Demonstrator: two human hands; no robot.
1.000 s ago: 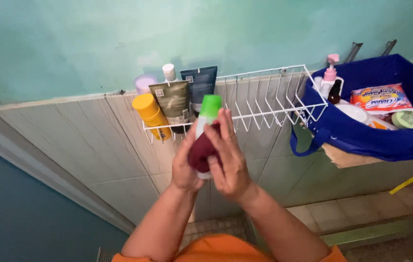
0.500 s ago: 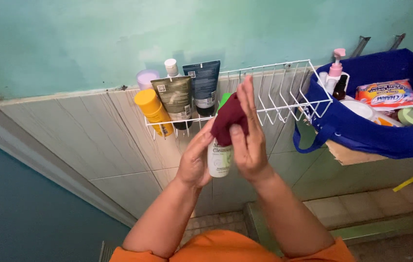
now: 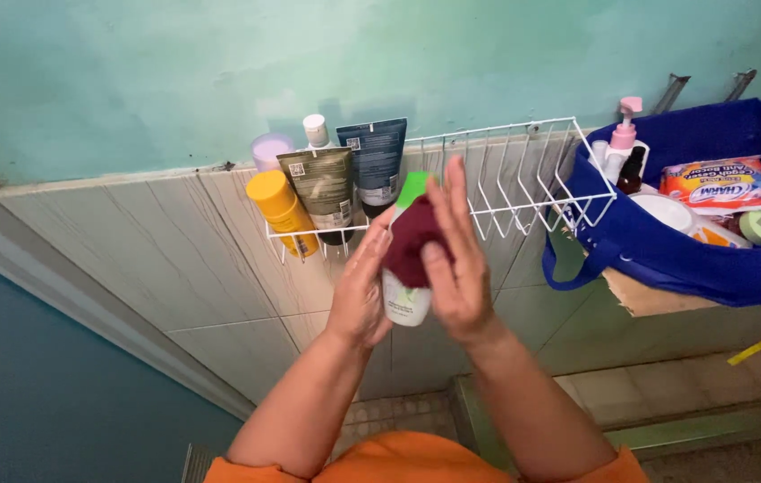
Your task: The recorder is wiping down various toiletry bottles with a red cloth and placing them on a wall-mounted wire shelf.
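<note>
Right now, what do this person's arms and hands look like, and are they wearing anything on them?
Both forearms are bare from elbow to wrist. The left hand and the right hand wear no gloves, and no rings, watch or bracelet show. Orange sleeves appear only at the bottom edge of the picture, near the upper arms. The fingernails look short and unpainted.

One camera on my head, looking down and forward.
It is facing the tiled wall (image 3: 174, 259) at close range, taking in my hands (image 3: 416, 268) and the wire rack (image 3: 523, 179).

2 hands (image 3: 361, 295) | 1 rack (image 3: 523, 170) | 1 blue bag (image 3: 667, 250) | 2 tubes (image 3: 318, 183)
</note>
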